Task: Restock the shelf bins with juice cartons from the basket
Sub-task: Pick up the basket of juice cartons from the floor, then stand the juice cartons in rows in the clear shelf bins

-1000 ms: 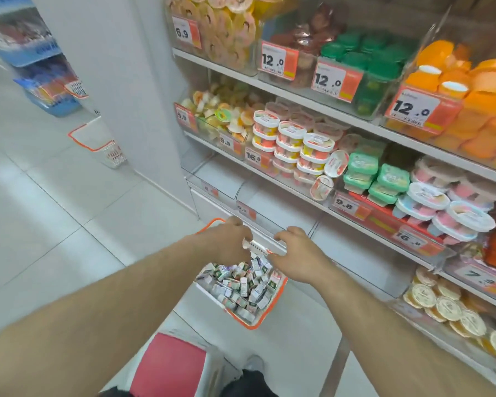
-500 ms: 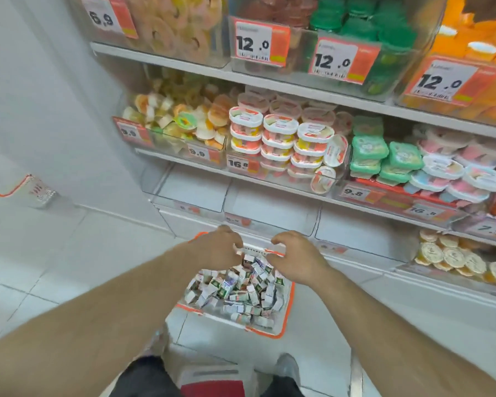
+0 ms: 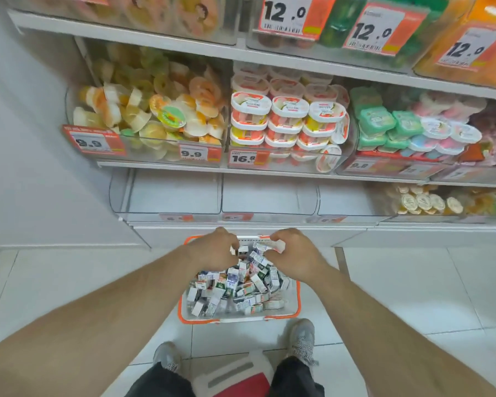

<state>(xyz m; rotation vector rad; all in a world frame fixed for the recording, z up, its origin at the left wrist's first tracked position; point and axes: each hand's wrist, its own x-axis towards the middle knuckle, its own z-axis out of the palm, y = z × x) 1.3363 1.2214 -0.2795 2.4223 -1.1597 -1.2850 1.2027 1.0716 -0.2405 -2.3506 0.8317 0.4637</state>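
Standing on the floor between two shoes, the basket (image 3: 297,299) holds heaped juice cartons (image 3: 235,285). Both hands, left hand (image 3: 212,250) and right hand (image 3: 294,253), curl over its far end gripping cartons. Beyond the basket sit clear shelf bins (image 3: 172,196).

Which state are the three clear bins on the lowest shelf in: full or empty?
Empty: the bins show only bare clear walls, while every carton lies in the basket.
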